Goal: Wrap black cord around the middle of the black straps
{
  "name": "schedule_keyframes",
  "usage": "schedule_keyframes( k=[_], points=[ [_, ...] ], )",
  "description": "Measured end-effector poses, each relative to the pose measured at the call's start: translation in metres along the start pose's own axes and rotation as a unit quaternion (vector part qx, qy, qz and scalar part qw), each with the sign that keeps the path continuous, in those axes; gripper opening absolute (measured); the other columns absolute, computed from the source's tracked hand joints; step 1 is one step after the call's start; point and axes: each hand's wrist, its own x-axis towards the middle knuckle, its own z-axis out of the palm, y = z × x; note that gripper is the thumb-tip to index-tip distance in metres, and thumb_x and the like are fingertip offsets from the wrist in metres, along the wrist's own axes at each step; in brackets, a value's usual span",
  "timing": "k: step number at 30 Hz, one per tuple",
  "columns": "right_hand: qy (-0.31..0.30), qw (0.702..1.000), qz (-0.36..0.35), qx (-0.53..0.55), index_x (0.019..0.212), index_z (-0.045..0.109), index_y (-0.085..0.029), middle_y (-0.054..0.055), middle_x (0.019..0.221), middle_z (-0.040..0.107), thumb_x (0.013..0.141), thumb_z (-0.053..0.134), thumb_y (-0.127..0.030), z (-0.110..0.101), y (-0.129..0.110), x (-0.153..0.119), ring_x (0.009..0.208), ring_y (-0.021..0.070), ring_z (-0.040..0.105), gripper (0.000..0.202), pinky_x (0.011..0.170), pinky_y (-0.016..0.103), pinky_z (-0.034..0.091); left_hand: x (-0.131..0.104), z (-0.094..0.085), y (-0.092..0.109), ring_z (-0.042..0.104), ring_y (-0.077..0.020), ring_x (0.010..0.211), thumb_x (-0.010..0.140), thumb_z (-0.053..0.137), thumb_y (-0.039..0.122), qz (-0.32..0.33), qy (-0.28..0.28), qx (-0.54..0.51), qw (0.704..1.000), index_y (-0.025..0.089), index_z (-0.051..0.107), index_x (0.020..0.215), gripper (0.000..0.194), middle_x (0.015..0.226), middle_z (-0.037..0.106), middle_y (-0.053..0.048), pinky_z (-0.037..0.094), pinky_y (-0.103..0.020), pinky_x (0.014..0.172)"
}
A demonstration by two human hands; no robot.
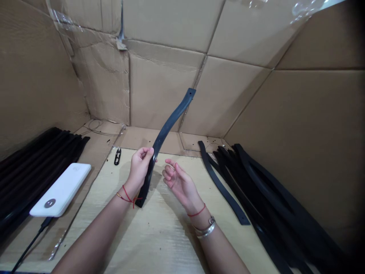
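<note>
My left hand (142,164) grips a black rubber strip (168,123) near its middle, thumb on top. The strip curves upward and away, with a small hole near its far end; its lower end hangs by my left wrist. To the right of the strip, my right hand (179,182) is raised with fingers loosely curled and apart, touching nothing. A single black strip (221,186) lies on the board to the right, beside a pile of similar strips (256,190).
Cardboard walls (168,83) stand at the back and both sides. More black strips (37,160) lie stacked at the left, with a white power bank (64,188) and its black cable (31,243) beside them. Small black thread snips (117,156) rest on the pale board (154,236).
</note>
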Motion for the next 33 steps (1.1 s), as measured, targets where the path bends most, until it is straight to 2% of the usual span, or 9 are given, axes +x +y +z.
schedule_keyframes(
  k=[5,8,12,18,25,33],
  points=[
    [-0.001,1.0,-0.01,-0.018,0.099,0.068,-0.015,-0.002,0.069,0.05,0.079,0.074,-0.032,-0.002,0.002,0.002,0.064,0.0099,0.047,0.027,0.051,0.017,0.037,-0.002,0.003,0.002,0.06,-0.0093,0.059,0.075,0.073,0.042,-0.038,-0.03,-0.07,0.996,0.016,0.057,0.078,0.031,0.068,0.065,0.0,0.045,-0.018,0.057],
    [0.006,0.999,-0.025,-0.038,0.096,0.069,-0.017,0.002,0.084,0.06,0.078,0.075,-0.032,-0.004,0.003,0.003,0.075,0.0124,0.053,0.024,0.054,0.019,0.04,-0.005,0.006,0.005,0.064,-0.0131,0.064,0.079,0.07,0.039,-0.076,-0.057,-0.111,0.989,0.016,0.055,0.079,0.028,0.077,0.07,-0.005,0.051,-0.025,0.063],
    [-0.001,0.999,-0.014,-0.042,0.103,0.069,-0.019,0.003,0.101,0.061,0.08,0.072,-0.031,-0.006,0.005,0.003,0.082,0.0138,0.055,0.026,0.058,0.021,0.043,-0.005,0.004,0.008,0.063,-0.0107,0.061,0.084,0.065,0.031,-0.106,-0.075,-0.157,0.979,0.017,0.053,0.083,0.019,0.077,0.068,-0.003,0.052,-0.023,0.061],
    [0.006,0.999,-0.011,-0.046,0.109,0.067,-0.02,0.004,0.102,0.062,0.082,0.07,-0.03,-0.01,0.006,0.004,0.084,0.0145,0.056,0.029,0.06,0.021,0.044,-0.004,-0.001,0.012,0.06,-0.009,0.058,0.083,0.068,0.033,-0.132,-0.124,-0.188,0.965,0.019,0.052,0.086,0.022,0.077,0.065,0.0,0.051,-0.02,0.056],
    [0.006,0.998,-0.032,-0.05,0.111,0.066,-0.021,0.003,0.1,0.062,0.082,0.069,-0.032,-0.01,0.001,0.006,0.085,0.0161,0.059,0.031,0.058,0.022,0.043,-0.01,-0.001,0.014,0.06,-0.0094,0.054,0.078,0.073,0.04,-0.152,-0.203,-0.173,0.952,0.016,0.058,0.095,0.033,0.071,0.065,-0.001,0.05,-0.019,0.052],
    [0.014,0.997,-0.039,-0.058,0.112,0.064,-0.025,0.001,0.09,0.061,0.082,0.07,-0.031,-0.005,0.002,0.005,0.077,0.0161,0.059,0.031,0.054,0.023,0.043,-0.01,0.001,0.01,0.063,-0.0098,0.055,0.072,0.076,0.047,-0.161,-0.223,-0.168,0.947,0.017,0.06,0.093,0.039,0.072,0.067,-0.001,0.051,-0.019,0.053]
  ],
)
